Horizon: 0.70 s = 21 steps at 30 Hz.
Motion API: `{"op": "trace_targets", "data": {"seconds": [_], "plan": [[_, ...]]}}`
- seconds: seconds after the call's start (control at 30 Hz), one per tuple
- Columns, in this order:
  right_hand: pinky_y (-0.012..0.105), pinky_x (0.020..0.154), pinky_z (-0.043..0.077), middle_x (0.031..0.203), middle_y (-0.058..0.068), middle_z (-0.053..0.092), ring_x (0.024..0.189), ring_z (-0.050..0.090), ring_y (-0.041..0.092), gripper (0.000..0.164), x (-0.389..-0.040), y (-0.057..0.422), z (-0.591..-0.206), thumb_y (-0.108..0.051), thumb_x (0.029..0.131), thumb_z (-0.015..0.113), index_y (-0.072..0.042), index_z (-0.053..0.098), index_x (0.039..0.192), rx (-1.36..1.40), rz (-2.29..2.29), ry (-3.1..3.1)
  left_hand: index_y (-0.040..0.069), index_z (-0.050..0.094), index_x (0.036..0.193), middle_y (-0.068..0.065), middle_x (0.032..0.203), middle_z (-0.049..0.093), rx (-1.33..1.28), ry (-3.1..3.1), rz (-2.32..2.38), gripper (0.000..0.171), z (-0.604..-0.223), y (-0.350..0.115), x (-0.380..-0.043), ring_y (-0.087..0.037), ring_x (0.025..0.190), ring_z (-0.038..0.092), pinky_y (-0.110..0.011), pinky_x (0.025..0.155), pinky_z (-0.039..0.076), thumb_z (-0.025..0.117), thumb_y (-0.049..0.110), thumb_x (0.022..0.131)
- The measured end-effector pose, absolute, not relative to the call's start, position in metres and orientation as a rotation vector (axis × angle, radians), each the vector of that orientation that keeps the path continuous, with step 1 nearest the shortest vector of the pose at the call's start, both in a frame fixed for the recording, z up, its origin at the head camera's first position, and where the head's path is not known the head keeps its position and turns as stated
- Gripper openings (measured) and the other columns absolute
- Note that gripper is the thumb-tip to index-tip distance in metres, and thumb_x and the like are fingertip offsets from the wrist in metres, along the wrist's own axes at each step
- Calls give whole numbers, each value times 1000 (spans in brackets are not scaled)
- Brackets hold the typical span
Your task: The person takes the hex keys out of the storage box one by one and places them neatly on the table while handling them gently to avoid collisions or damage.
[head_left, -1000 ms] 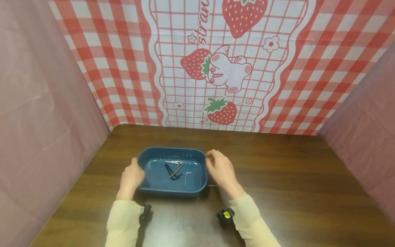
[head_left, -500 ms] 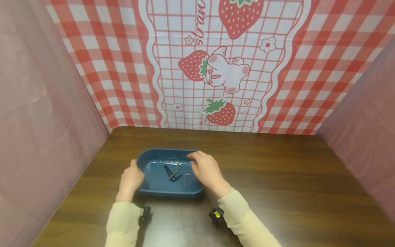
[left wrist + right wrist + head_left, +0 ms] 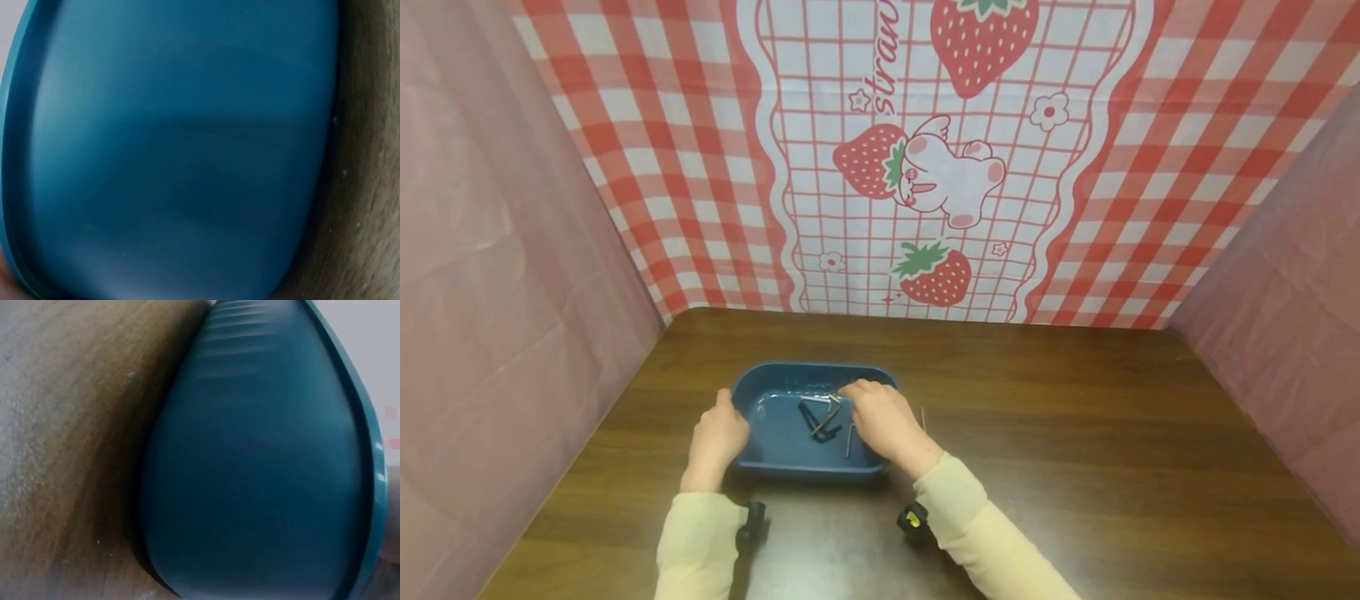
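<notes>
A dark blue plastic box (image 3: 790,462), open at the top, stands on the wooden table. My left hand (image 3: 721,432) grips its left rim. Inside lie black hex keys (image 3: 808,417), a brass hex key (image 3: 827,419) across them, and a light silver hex key (image 3: 815,399) behind. Over the box's right side reaches my right hand (image 3: 883,417), its fingertips close to the brass key's bend. It partly covers another silver hex key (image 3: 849,442). Whether the right fingertips touch anything is not clear. Both wrist views mainly show the blue box's outer walls (image 3: 175,162).
A thin brass-coloured rod (image 3: 922,417) lies on the table right of the box, partly hidden behind the right hand. The brown table (image 3: 1075,450) extends to the right. A red-and-white strawberry cloth (image 3: 895,225) hangs behind, with pink curtains (image 3: 512,250) at both sides.
My right hand has moved left from the box's right rim to over its inside, near the hex keys. My left hand keeps its grip on the left rim. The keys lie unchanged.
</notes>
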State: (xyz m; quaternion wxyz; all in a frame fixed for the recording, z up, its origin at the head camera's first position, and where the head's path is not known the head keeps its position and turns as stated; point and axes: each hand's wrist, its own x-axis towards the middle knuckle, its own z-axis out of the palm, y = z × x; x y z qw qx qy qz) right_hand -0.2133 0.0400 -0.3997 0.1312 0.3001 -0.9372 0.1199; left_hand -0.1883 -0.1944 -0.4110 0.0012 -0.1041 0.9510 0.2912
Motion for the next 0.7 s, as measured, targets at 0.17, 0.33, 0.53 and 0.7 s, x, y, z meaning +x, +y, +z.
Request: {"op": "trace_targets", "data": {"seconds": [0.17, 0.33, 0.53, 0.7], "plan": [[33, 76, 51, 103, 3, 66, 91, 63, 19, 28, -211, 36, -402, -7, 84, 56, -12, 64, 110, 914, 314, -2754, -9, 27, 130, -40, 113, 49, -337, 2984, 919, 45, -412, -195, -188, -55, 98, 50, -58, 78, 42, 30, 9, 89], [32, 72, 52, 102, 2, 66, 87, 63, 18, 27, -211, 32, -407, -8, 85, 55, -13, 64, 110, 933, 236, -2798, -10, 27, 130, -40, 113, 49, -336, 2981, 917, 46, -412, -195, -188, -55, 98, 50, -58, 78, 42, 30, 9, 89], [30, 64, 51, 98, 0, 66, 82, 64, 17, 29, -215, 29, -412, -7, 82, 57, -16, 65, 109, 923, 171, -2805, -9, 27, 130, -41, 113, 49, -334, 2985, 923, 46, -412, -194, -189, -55, 97, 51, -58, 78, 43, 29, 9, 88], [31, 63, 51, 96, -1, 66, 81, 63, 17, 30, -216, 28, -416, -6, 80, 56, -18, 66, 106, 948, 130, -2793, -10, 27, 130, -40, 112, 49, -343, 2975, 925, 46, -412, -195, -189, -55, 97, 51, -57, 76, 43, 30, 8, 88]]}}
